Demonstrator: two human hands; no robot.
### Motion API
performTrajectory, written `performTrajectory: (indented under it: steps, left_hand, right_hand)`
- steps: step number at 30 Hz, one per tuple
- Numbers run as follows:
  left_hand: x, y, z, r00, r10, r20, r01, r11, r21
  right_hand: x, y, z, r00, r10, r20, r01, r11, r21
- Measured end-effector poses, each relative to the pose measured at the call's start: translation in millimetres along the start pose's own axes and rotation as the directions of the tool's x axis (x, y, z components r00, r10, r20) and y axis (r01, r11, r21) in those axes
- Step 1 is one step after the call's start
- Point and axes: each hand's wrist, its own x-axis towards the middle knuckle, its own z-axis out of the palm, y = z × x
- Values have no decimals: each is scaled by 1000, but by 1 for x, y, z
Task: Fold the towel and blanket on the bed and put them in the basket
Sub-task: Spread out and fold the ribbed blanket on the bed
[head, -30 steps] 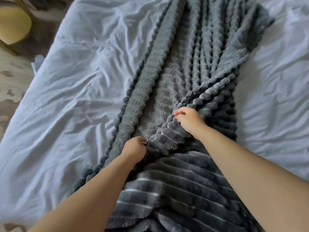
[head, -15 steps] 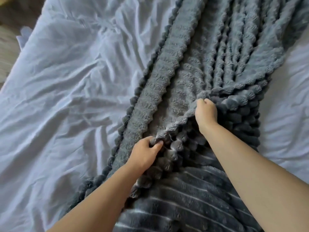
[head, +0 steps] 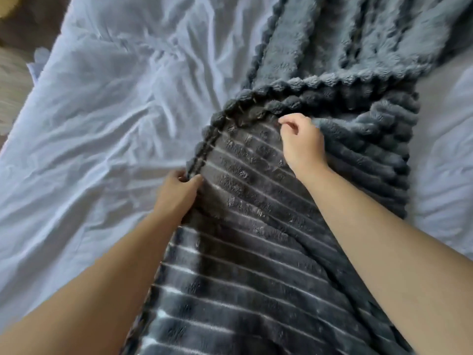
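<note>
Blanket (head: pixel 245 242), grey ribbed plush, is held at two points. The left hand (head: pixel 176 193) has its fingers (head: pixel 179 176) and thumb closed narrowly in a pinch on the blanket's left hem, just where the hem meets the sheet (head: pixel 102 124). The right hand (head: pixel 302 144) has its fingers (head: pixel 286 121) curled tight, with forefinger and thumb nipping the pile just below the fold. The two hands are near each other, the right one higher in the frame.

The darker, striped near part of the blanket lies spread under both bare forearms. A scalloped fold edge runs from the left hem across to the right side. Beyond that fold, the paler, fluffier part extends toward the top right. The whole blanket rests lengthwise on the bed, on a crumpled white sheet that shows on both sides of it. A strip of floor (head: pixel 12 80) is visible past the bed's left edge.
</note>
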Motion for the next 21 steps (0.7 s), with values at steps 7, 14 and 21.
performTrajectory:
  steps: [7, 14, 21]
  left_hand:
    - [14, 66, 19, 951, -67, 302, 131, 971, -200]
    - [-30, 72, 27, 885, -130, 447, 248, 944, -217]
    - [-124, 112, -40, 923, -70, 379, 153, 969, -194]
  right_hand:
    - [-58, 196, -126, 550, 760, -345, -775, 619, 128]
    - [-116, 201, -133, 524, 777, 350, -826, 362, 433]
    - [-153, 90, -225, 653, 636, 412, -736, 403, 544]
